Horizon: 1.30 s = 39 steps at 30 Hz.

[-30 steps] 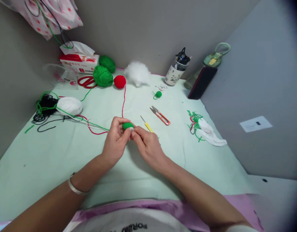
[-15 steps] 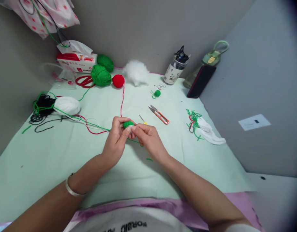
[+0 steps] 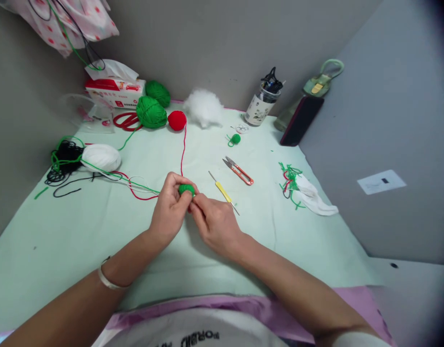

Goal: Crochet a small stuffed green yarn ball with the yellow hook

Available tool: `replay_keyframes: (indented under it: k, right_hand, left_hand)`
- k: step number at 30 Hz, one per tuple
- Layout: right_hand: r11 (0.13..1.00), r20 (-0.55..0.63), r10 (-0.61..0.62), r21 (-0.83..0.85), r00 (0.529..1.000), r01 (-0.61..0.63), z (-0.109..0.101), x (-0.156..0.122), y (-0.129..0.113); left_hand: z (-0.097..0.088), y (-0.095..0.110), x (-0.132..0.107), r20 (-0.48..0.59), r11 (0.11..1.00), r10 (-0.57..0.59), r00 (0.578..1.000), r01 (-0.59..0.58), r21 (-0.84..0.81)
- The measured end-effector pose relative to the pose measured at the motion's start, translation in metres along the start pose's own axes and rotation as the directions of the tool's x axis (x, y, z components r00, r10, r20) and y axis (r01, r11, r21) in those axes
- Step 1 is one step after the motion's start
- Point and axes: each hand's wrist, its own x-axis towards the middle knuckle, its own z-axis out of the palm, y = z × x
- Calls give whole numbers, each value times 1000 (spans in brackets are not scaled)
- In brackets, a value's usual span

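Observation:
My left hand (image 3: 171,205) is closed round a small green crocheted piece (image 3: 186,189), whose rounded top shows between thumb and fingers. Close against its right side, my right hand (image 3: 216,224) is closed, thumb and fingers pinched at the piece's edge; what lies between those fingertips is hidden. A yellow-handled crochet hook (image 3: 223,191) lies on the cloth just beyond my right hand. Farther back are orange thread snips (image 3: 238,171). Red yarn (image 3: 182,154) runs from a red ball (image 3: 177,121) down to my left hand, and green and white strands reach it from the left.
White stuffing (image 3: 204,108), green yarn balls (image 3: 151,112), red-handled scissors (image 3: 127,121) and a tissue box (image 3: 116,92) stand at the back. White yarn (image 3: 100,158) and black yarn (image 3: 68,154) lie left. Yarn scraps (image 3: 289,176), a pen jar (image 3: 260,107) and a phone (image 3: 302,121) are right.
Both hands have shifted slightly left with the green crocheted piece. My right hand has turned and closed more, uncovering the crochet hook. A white bit at the fingertips no longer shows.

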Motion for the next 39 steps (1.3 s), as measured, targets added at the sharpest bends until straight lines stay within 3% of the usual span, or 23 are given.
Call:
replay_keyframes:
  k: [2,6,11,14,16,19,22,25,29,34,39]
  right_hand:
    - [1000,-6,-3,-2,1000,3,3,1,0]
    - [974,-17,168,155,986,-163,0,8,2]
    - [821,40,330,482,943,-307,-7,14,9]
    - [717,92,350,613,932,-330,-7,16,14]
    - [697,112,328,642,938,-321,-9,17,15]
    - [791,100,241,557,965,-255,-13,15,11]
    - [921,79,157,349,984,-175,-14,9,3]
    - [981,66,88,167,994,-98,-11,3,-5]
    - [972,70,135,186,988,-146,-9,3,-5]
    - [871,59,314,379,947,-312,-13,10,8]
    - [952,-50,233,213,971,-218,-19,9,9]
  left_hand:
    - [0,0,2,-9,998,-60,998,60,-15]
    - [1,-5,3,41,985,-141,989,145,-99]
    - [2,-6,-3,123,984,-91,988,108,-140]
    - [0,-3,-4,174,982,-70,982,99,-162]
    - [-1,-3,-2,188,979,-74,979,108,-175]
    - [-3,-3,1,184,978,-84,979,116,-171]
    - [-4,-3,4,114,988,-90,989,103,-112]
    - [-3,-2,5,50,999,-53,997,53,-4]
    - [-3,-1,6,19,992,48,999,-49,116]
    - [-2,0,6,112,998,37,993,-43,52]
    - [-3,4,7,203,996,-56,978,70,-61]
